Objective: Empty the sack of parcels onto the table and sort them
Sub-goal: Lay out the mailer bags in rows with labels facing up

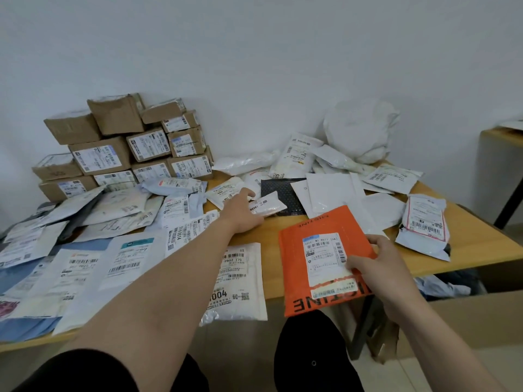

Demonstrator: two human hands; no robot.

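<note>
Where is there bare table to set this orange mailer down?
Bare wood: a strip between the left hand and the orange mailer, and the table's front right corner beyond the red-bordered parcel. The left half is crowded with overlapping mailers; cardboard boxes fill the back left.

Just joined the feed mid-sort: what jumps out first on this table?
The orange mailer at the near edge of the table, gripped by the right hand. Behind it on the left, brown boxes are stacked against the wall, while the left hand touches a small white packet mid-table.
</note>
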